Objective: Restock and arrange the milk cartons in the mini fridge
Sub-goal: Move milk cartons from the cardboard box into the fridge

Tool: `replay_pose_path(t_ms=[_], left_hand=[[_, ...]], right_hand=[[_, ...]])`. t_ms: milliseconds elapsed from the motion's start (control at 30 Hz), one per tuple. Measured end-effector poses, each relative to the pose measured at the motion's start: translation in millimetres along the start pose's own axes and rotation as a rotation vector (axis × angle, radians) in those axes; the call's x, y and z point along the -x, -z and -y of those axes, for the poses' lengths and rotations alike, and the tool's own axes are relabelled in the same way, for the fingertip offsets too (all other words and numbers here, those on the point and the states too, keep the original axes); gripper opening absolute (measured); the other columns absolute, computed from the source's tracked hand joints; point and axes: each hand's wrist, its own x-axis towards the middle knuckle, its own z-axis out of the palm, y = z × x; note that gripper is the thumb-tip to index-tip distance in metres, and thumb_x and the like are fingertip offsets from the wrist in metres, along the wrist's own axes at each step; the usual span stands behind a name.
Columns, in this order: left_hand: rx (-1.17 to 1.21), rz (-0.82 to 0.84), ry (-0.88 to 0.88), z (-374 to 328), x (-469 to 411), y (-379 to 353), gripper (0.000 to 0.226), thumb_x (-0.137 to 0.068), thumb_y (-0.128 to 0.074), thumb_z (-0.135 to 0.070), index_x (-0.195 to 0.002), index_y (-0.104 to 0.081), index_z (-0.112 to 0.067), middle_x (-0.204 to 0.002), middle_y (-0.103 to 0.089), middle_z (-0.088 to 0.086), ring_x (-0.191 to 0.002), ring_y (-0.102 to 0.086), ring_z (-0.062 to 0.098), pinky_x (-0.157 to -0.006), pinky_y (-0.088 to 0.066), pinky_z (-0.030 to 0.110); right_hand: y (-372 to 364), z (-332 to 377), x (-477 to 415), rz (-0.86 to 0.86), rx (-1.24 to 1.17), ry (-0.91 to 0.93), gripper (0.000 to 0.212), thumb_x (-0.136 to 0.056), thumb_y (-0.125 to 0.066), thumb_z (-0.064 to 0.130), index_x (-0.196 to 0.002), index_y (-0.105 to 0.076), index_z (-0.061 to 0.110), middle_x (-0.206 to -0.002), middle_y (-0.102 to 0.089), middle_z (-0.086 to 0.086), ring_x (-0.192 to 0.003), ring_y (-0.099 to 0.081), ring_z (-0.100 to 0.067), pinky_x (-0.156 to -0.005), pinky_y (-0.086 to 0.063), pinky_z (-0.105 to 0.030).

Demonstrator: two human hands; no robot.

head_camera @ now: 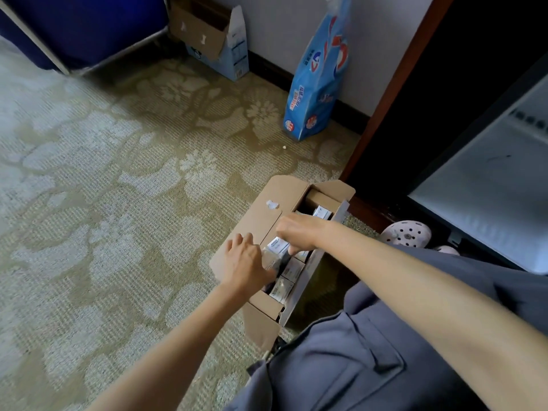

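An open cardboard box lies on the carpet by my knee, with several small white milk cartons packed inside. My right hand reaches into the box from the right, its fingers closed on a raised milk carton. My left hand rests on the box's left side with fingertips touching the same carton and the clear wrap around it. The mini fridge's open door shows pale at the right edge; the fridge interior is out of sight.
A second opened cardboard box stands by the wall at the top. A blue plastic pack leans against the wall. A dark wooden frame borders the fridge nook. My pale perforated shoe sits beside the box. Patterned carpet covers the floor to the left.
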Motion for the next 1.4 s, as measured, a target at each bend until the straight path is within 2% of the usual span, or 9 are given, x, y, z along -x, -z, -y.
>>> replay_pose_path(t_ms=[167, 367, 533, 667, 867, 1033, 1200, 1333, 1400], left_hand=[[0.084, -0.148, -0.050, -6.3, 7.9, 32.8, 0.055, -0.078, -0.057, -0.056, -0.092, -0.063, -0.003, -0.095, -0.042, 0.002, -0.086, -0.042, 0.017, -0.084, -0.031, 0.027], [0.124, -0.292, -0.169, -38.2, 0.8, 84.0, 0.043, -0.080, -0.064, -0.046, -0.086, -0.064, -0.003, -0.090, -0.037, 0.000, -0.071, -0.038, 0.015, -0.067, -0.031, 0.028], [0.180, -0.291, -0.273, -102.8, -12.7, 130.2, 0.037, -0.078, -0.069, -0.035, -0.087, -0.058, -0.002, -0.102, -0.043, 0.006, -0.074, -0.045, 0.020, -0.060, -0.045, 0.037], [0.150, -0.352, -0.449, -166.3, -26.8, 159.0, 0.032, -0.081, -0.066, -0.030, -0.081, -0.049, -0.003, -0.098, -0.032, 0.004, -0.076, -0.042, 0.021, -0.061, -0.037, 0.034], [0.201, -0.312, -0.677, -269.1, -57.9, 184.6, 0.030, -0.086, -0.063, -0.018, -0.104, -0.054, 0.004, -0.117, -0.039, 0.013, -0.095, -0.056, 0.032, -0.079, -0.047, 0.037], [0.313, -0.257, -0.775, -341.4, -85.9, 178.6, 0.030, -0.089, -0.060, -0.013, -0.108, -0.043, 0.003, -0.106, -0.039, 0.012, -0.089, -0.056, 0.029, -0.066, -0.042, 0.025], [0.285, -0.301, -0.891, -384.0, -124.8, 161.6, 0.024, -0.089, -0.056, -0.011, -0.105, -0.050, 0.007, -0.113, -0.037, 0.016, -0.079, -0.050, 0.029, -0.063, -0.037, 0.024], [0.255, -0.356, -0.928, -405.3, -148.5, 151.9, 0.026, -0.091, -0.053, -0.010, -0.111, -0.052, 0.007, -0.115, -0.039, 0.018, -0.086, -0.054, 0.031, -0.075, -0.046, 0.031], [0.242, -0.345, -0.952, -414.4, -158.3, 146.8, 0.027, -0.091, -0.053, -0.009, -0.113, -0.051, 0.007, -0.116, -0.040, 0.019, -0.091, -0.056, 0.036, -0.078, -0.048, 0.038]], right_hand=[[17.2, -7.4, 34.8, -0.108, -0.099, -0.173, 0.026, -0.079, -0.066, 0.020, -0.077, -0.062, -0.005, -0.085, -0.064, -0.018, -0.070, -0.056, -0.025, -0.057, -0.044, -0.032], [53.1, -23.5, 103.2, -0.328, -0.109, -0.354, 0.032, -0.077, -0.068, 0.029, -0.092, -0.060, 0.002, -0.102, -0.059, -0.016, -0.092, -0.056, -0.029, -0.073, -0.044, -0.030], [78.2, -44.0, 187.3, -0.443, -0.086, -0.505, 0.023, -0.079, -0.065, 0.024, -0.071, -0.052, 0.007, -0.068, -0.040, -0.003, -0.066, -0.042, -0.020, -0.045, -0.025, -0.020], [81.2, -74.9, 251.4, -0.515, -0.117, -0.656, 0.025, -0.079, -0.064, 0.016, -0.063, -0.048, 0.004, -0.061, -0.043, -0.006, -0.051, -0.035, -0.017, -0.042, -0.024, -0.022], [66.8, -129.0, 331.3, -0.603, -0.033, -0.872, 0.020, -0.084, -0.058, 0.019, -0.077, -0.054, 0.000, -0.084, -0.051, -0.012, -0.072, -0.052, -0.028, -0.060, -0.041, -0.032], [26.5, -177.5, 362.3, -0.667, -0.025, -0.992, 0.015, -0.086, -0.054, 0.008, -0.092, -0.059, -0.004, -0.103, -0.059, -0.019, -0.112, -0.057, -0.032, -0.090, -0.047, -0.037], [1.8, -207.7, 373.9, -0.804, 0.428, -0.982, 0.040, -0.020, -0.090, 0.011, -0.041, -0.057, 0.002, -0.050, -0.058, -0.003, -0.060, -0.070, -0.018, -0.091, -0.034, -0.031], [-29.0, -240.4, 367.8, -0.912, 0.397, -0.972, 0.036, -0.032, -0.091, 0.010, -0.054, -0.063, 0.004, -0.052, -0.058, -0.005, -0.064, -0.072, -0.023, -0.089, -0.039, -0.030], [-43.1, -255.7, 364.0, -0.965, 0.298, -0.985, 0.037, -0.036, -0.091, 0.008, -0.059, -0.063, 0.002, -0.057, -0.062, -0.008, -0.073, -0.073, -0.027, -0.067, -0.053, -0.025]])
